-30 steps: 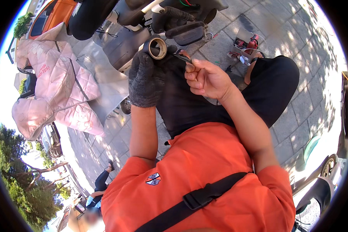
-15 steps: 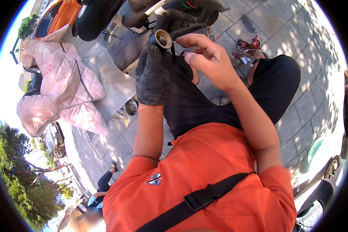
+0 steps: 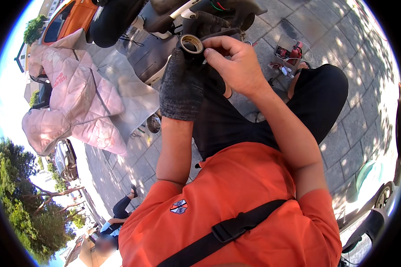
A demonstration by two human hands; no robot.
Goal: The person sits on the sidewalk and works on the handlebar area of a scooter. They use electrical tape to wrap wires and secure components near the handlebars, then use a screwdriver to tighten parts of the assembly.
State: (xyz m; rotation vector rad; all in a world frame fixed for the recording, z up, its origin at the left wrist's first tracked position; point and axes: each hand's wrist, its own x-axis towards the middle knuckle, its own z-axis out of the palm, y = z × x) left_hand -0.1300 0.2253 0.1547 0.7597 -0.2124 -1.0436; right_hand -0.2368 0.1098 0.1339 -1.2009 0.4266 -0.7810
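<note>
The left hand (image 3: 181,89), in a dark gray glove, grasps 1 black tape roll (image 3: 193,56) beyond its palm, with the thumb along the roll's left side. The roll's core opening faces up toward the head, tilted slightly away from the torso; its long axis, through the core, follows that direction. The bare right hand (image 3: 237,63) is at the roll's right edge, thumb and index finger bent toward it; whether these 2 digits pinch the tape cannot be told. A clear container (image 3: 280,42) with red items lies right of the right hand. A pink quilted cover (image 3: 75,95) hangs left of the left hand; a bowl (image 3: 153,123) sits below-left of it.
</note>
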